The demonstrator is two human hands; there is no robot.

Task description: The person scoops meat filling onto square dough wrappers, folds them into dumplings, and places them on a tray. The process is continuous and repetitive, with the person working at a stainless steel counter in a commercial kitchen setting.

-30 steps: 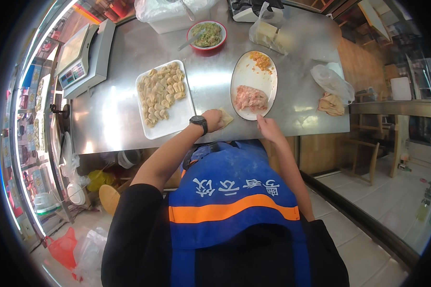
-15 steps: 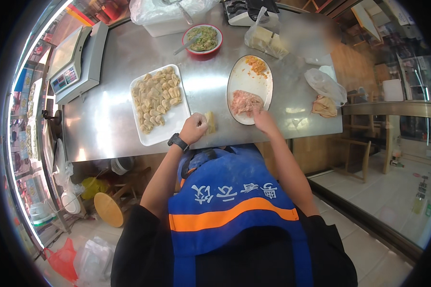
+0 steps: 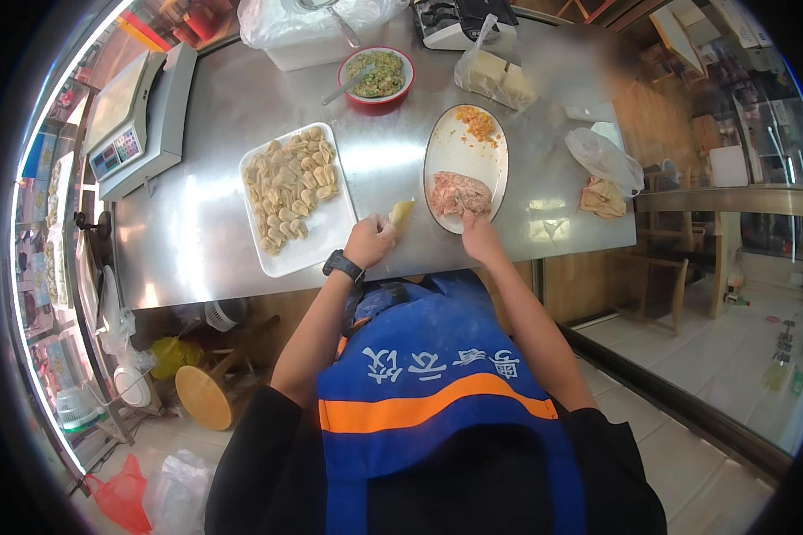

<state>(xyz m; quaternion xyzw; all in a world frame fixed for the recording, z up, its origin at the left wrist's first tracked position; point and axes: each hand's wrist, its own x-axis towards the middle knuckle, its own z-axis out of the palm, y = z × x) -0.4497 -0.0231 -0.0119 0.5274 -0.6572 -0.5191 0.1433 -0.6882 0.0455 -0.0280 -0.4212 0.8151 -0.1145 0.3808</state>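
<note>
My left hand (image 3: 371, 241), a dark watch at its wrist, is closed on a pale yellow dumpling wrapper (image 3: 401, 214) that sticks up past the fingers, just above the steel table. At the near rim of an oval white plate (image 3: 444, 148), my right hand (image 3: 479, 237) is closed, its fingertips against the pink minced meat (image 3: 459, 193). What those fingers grip, if anything, is too small to make out. Chopped orange filling (image 3: 478, 125) lies at the plate's far end. Left of my left hand, a white tray (image 3: 324, 234) carries several rows of folded dumplings (image 3: 287, 183).
Beyond the tray stands a red-rimmed bowl (image 3: 376, 100) of green filling with a spoon in it. A weighing scale (image 3: 132, 134) occupies the table's left end. A bag with pale yellow blocks (image 3: 495, 78) lies far right; a folded cloth (image 3: 603, 198) rests near the right edge.
My left hand has shifted slightly right, and the wrapper now stands raised and tilted in it. My right hand has moved a little left and nearer to me, along the meat.
</note>
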